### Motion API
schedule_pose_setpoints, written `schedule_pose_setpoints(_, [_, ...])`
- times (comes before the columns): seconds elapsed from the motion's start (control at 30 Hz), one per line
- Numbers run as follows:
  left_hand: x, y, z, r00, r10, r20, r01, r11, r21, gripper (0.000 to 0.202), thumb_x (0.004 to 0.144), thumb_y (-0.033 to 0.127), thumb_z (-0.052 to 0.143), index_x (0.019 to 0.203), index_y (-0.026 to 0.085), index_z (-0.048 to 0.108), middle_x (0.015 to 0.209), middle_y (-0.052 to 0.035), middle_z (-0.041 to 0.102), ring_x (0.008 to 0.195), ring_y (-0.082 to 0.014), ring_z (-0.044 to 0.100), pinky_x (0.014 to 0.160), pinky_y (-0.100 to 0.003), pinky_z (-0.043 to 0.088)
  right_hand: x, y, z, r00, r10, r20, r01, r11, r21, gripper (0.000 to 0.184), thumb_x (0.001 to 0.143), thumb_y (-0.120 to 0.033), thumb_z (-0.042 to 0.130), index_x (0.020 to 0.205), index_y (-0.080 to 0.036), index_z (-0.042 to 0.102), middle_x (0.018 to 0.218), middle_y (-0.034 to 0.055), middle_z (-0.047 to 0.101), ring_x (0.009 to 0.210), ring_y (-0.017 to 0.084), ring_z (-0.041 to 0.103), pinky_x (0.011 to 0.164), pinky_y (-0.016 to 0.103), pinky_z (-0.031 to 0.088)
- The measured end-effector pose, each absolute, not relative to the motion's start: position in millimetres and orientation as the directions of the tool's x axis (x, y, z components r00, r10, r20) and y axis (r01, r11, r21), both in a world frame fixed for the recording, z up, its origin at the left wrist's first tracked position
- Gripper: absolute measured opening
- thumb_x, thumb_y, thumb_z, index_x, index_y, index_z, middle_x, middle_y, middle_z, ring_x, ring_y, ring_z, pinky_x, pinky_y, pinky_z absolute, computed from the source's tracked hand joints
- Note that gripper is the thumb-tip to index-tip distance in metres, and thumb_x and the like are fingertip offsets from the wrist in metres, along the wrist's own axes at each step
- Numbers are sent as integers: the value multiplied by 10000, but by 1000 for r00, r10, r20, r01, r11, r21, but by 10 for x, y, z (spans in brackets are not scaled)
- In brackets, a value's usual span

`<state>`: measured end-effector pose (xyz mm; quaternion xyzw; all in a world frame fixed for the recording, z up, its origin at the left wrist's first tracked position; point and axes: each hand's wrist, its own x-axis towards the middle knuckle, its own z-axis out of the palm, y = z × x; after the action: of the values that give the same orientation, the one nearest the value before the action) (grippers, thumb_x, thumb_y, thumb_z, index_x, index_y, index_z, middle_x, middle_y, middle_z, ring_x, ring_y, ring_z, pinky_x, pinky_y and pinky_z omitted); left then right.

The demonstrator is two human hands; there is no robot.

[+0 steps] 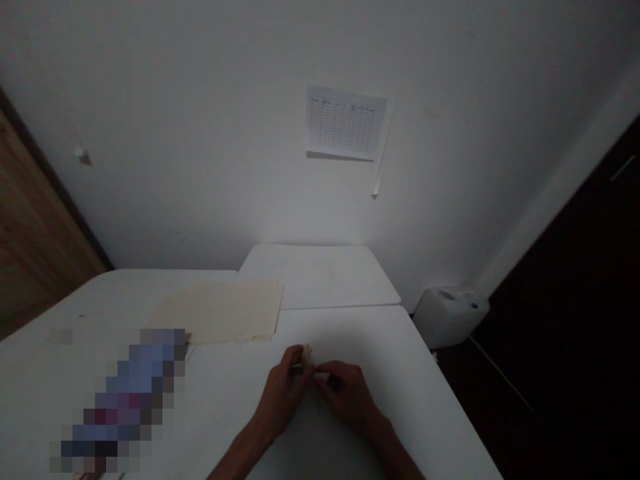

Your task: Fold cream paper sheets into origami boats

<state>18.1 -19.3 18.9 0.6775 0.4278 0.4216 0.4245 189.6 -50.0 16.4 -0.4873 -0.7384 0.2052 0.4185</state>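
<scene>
My left hand (pixel 284 395) and my right hand (pixel 346 395) rest together on the white table (pixel 425 400), fingertips meeting. Both are pinched on a small pale object (pixel 306 357), too small and dim to name; it sticks up slightly between the fingers. A stack of cream paper sheets (pixel 223 310) lies flat on the table just beyond and to the left of my hands.
A second white table (pixel 320 273) butts against the wall behind. A printed chart (pixel 345 123) hangs on the wall. A white plastic jug (pixel 450 313) stands on the floor at right. A wooden door (pixel 30 233) is at left. A blurred-out patch covers the table's left part.
</scene>
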Motion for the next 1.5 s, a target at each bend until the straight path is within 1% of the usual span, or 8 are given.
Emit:
schedule_pose_setpoints(0.1, [208,-209,205,239,942,234,199,-283,938,254,850,404,584,983,225,462,938,-32,684,830,-198,689,741,-309,552,1884,-503,186,-178,884,433,510,459,-727,203,855,-274,594,1032,-240,687,962,19,719,678,134,643,685,229,497])
schedule_pose_setpoints(0.23, [214,-209,215,270,922,278,221,-341,914,191,874,395,547,843,212,502,821,-7,665,767,-176,669,715,-286,549,1875,-507,216,-187,882,433,483,466,-741,237,857,-264,590,1080,-260,672,1038,12,707,735,136,660,712,227,512])
schedule_pose_setpoints(0.43, [190,-179,173,318,896,309,175,-376,910,223,893,342,532,1052,209,612,1020,-44,688,942,-194,659,850,-308,538,1869,-516,230,-189,879,438,490,471,-734,253,850,-282,594,1092,-259,665,1048,15,707,671,128,652,660,221,524])
schedule_pose_setpoints(0.73, [162,-163,132,318,878,358,183,-427,885,197,884,324,564,990,216,692,1110,-56,683,988,-197,659,873,-306,544,1873,-521,238,-169,893,417,495,443,-748,253,830,-240,601,1074,-268,661,982,-12,714,659,117,646,685,222,515])
schedule_pose_setpoints(1.0, [165,-131,94,305,820,484,321,-567,759,235,904,322,536,1046,252,710,1172,-60,671,1078,-224,631,953,-371,512,1830,-500,151,-108,882,459,471,452,-758,258,822,-203,558,1059,-226,657,786,-4,713,591,116,643,622,202,515])
schedule_pose_setpoints(1.1, [181,-141,69,259,806,533,359,-593,721,215,898,321,545,1003,254,721,1213,-64,647,1102,-240,619,953,-390,516,1794,-504,150,-98,865,493,444,481,-756,293,836,-187,525,1111,-227,620,827,0,713,617,111,654,620,188,513])
schedule_pose_setpoints(1.3, [235,-166,37,210,824,527,205,-564,800,179,881,295,569,961,229,715,1167,-67,656,890,-198,704,705,-279,623,1732,-506,147,-86,846,525,511,490,-706,325,845,-194,514,1157,-242,590,852,-2,714,629,117,659,669,207,518])
schedule_pose_setpoints(1.5, [228,-157,66,164,836,524,209,-549,809,155,860,304,593,908,232,721,1157,-60,653,868,-195,702,657,-274,632,1670,-510,123,-17,850,526,605,428,-672,277,877,-241,509,1134,-205,606,858,34,726,606,136,677,625,206,520])
